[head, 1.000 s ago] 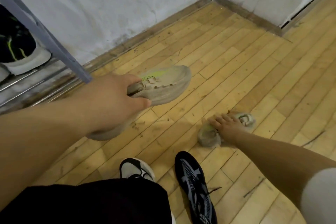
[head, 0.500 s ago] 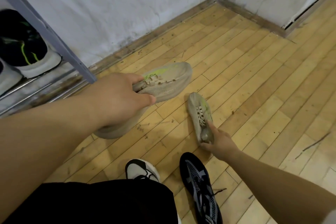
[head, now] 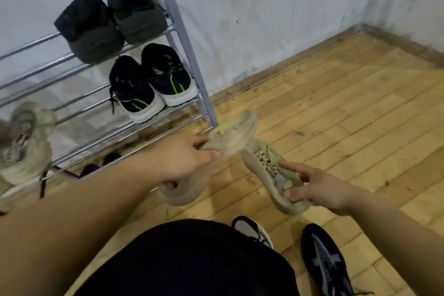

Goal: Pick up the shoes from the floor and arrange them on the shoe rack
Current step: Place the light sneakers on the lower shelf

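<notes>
My left hand (head: pixel 182 158) grips a beige sneaker (head: pixel 230 137) with a lime stripe, held in the air just right of the shoe rack's lower corner. My right hand (head: pixel 314 187) holds the matching beige sneaker (head: pixel 269 170) by its heel end, lifted off the floor, toe pointing up-left toward the first one. The metal shoe rack (head: pixel 182 31) stands against the wall at left. It holds a dark pair (head: pixel 108 24) on an upper shelf and a black pair with green stripes (head: pixel 153 84) below.
Another pale sneaker (head: pixel 26 142) sits blurred at the rack's far left. Dark shoes (head: pixel 101 166) lie under the lowest shelf. My own feet wear a white shoe (head: pixel 252 230) and a dark patterned shoe (head: pixel 324 262). Wooden floor (head: pixel 348 115) stretches right to the room's corner.
My right hand lifted the second beige sneaker off the floor. The view swung left, bringing the rack's shelves into sight, and both hands with their sneakers moved toward the rack.
</notes>
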`<state>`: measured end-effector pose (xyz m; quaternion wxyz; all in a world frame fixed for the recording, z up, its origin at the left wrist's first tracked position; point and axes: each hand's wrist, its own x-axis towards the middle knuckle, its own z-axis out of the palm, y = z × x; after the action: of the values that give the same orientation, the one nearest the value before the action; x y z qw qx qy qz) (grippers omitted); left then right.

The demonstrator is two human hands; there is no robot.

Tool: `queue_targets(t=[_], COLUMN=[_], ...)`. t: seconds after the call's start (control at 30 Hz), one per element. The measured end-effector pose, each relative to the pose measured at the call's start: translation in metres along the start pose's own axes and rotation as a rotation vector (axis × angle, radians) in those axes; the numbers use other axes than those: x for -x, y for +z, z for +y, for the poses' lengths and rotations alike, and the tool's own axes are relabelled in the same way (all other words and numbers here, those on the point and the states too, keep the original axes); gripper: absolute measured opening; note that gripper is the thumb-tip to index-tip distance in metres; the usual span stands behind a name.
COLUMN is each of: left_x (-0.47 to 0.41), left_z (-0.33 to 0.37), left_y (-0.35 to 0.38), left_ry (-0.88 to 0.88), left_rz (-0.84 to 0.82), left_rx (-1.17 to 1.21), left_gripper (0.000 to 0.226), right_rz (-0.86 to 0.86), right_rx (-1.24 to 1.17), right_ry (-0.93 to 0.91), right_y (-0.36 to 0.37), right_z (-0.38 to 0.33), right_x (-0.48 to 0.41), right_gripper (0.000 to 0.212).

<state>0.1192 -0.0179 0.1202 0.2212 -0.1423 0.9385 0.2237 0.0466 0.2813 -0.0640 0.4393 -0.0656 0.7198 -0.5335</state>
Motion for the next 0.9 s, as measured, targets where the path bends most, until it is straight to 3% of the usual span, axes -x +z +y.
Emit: queue_targets(t=[0.07, 0.13, 0.47, 0.67, 0.73, 0.8, 0.9], left_x=[0.006, 0.007, -0.07, -0.159, -0.185, -0.2, -0.198], left_z=[-0.036, -0.072, -0.183, -0.212, -0.223, -0.234, -0.248], left_y=[0.025, 0.051, 0.117, 0.126, 0.13, 0.141, 0.154], left_ry=[-0.083, -0.202, -0.605, -0.631, -0.589, -0.519, -0.494], left_rz=[-0.007, 0.009, 0.259, 0.373, 0.394, 0.301, 0.16], left_rx=[0.068, 0.145, 0.592, 0.648, 0.655, 0.627, 0.561], left_gripper=[0.045, 0.051, 0.053, 0.056, 0.066, 0.09, 0.113], right_rz=[-0.053, -0.097, -0.001, 0.079, 0.101, 0.089, 0.109], right_rx=[0.015, 0.065, 0.154, 0.212, 0.303, 0.472, 0.67], right_ry=[-0.004, 0.005, -0.011, -0.069, -0.089, -0.097, -0.069], right_y=[0.014, 0.034, 0.133, 0.152, 0.154, 0.158, 0.164], right_z=[-0.012, -0.023, -0.039, -0.054, -0.059, -0.063, -0.056], right_x=[-0.011, -0.028, -0.151, -0.249, -0.276, -0.293, -0.306], right_gripper=[0.086, 0.084, 0.088, 0.088, 0.08, 0.071, 0.095])
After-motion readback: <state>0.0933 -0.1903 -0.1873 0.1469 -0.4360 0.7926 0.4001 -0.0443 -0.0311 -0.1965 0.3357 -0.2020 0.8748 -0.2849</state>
